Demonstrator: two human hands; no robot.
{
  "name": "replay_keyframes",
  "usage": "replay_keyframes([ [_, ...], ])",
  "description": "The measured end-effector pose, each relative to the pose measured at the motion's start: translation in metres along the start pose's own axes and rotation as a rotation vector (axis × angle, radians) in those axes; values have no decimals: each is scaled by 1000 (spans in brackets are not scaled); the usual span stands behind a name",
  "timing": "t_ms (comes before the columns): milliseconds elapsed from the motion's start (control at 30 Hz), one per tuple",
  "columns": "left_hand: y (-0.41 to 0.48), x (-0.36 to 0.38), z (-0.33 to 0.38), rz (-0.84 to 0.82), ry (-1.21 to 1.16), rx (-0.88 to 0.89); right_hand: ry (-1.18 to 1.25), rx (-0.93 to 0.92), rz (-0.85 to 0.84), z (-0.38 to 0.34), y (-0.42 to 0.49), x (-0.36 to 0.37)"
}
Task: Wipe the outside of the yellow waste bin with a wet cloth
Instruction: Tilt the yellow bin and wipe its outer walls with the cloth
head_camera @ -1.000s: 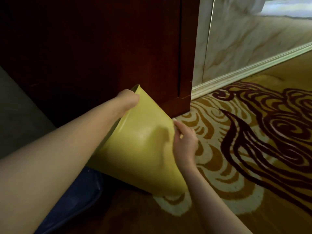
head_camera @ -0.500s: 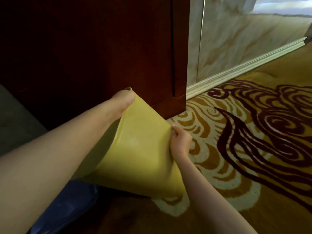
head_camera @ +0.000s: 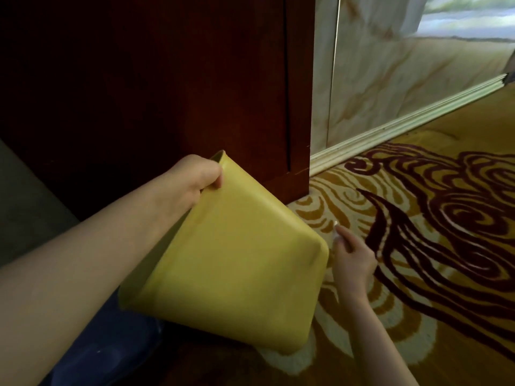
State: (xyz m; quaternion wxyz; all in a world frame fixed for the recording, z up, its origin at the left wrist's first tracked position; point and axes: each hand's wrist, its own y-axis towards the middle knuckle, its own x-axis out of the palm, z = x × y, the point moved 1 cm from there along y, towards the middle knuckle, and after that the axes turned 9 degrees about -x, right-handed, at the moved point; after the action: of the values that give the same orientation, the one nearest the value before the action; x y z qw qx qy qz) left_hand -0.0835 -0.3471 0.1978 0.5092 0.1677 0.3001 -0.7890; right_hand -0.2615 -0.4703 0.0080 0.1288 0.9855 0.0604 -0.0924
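The yellow waste bin (head_camera: 228,263) is tilted off the carpet, one flat side facing me, with its rim up at the left and its base end low at the right. My left hand (head_camera: 195,176) grips the rim at the top corner, fingers hooked inside. Just right of the bin's base end is my right hand (head_camera: 351,260), fingers curled. A small white bit of cloth (head_camera: 336,224) shows at its fingertips; the rest of the cloth is hidden. I cannot tell whether the hand touches the bin.
A dark red wooden cabinet (head_camera: 167,79) stands right behind the bin. To its right are a marble wall (head_camera: 404,79) and a pale baseboard (head_camera: 404,126). Patterned yellow and maroon carpet (head_camera: 432,232) covers the floor. Dark blue fabric (head_camera: 106,349) lies under the bin at lower left.
The bin has swung so its base end points more to the right. My right hand slid off the side wall, down and right to the base end. The left hand kept its grip.
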Motion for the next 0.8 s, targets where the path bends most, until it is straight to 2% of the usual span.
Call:
replay_keyframes([
  [100,-19,-14,-4,-21,-1,112,85,-139,34,-40,5,-16],
  [233,-38,-20,-23,-83,-9,228,61,-340,16,-82,-4,-17],
  [533,-31,-24,-75,-209,1,215,12,-666,-175,-132,-64,28],
  [667,-29,-30,-70,-347,-20,230,2,-797,-197,-136,-77,45],
  [700,-29,-27,-68,-346,-11,231,-4,-813,-183,-131,-77,45],
  [800,-31,-12,-67,-195,43,321,-8,-795,-128,-109,-75,41],
])
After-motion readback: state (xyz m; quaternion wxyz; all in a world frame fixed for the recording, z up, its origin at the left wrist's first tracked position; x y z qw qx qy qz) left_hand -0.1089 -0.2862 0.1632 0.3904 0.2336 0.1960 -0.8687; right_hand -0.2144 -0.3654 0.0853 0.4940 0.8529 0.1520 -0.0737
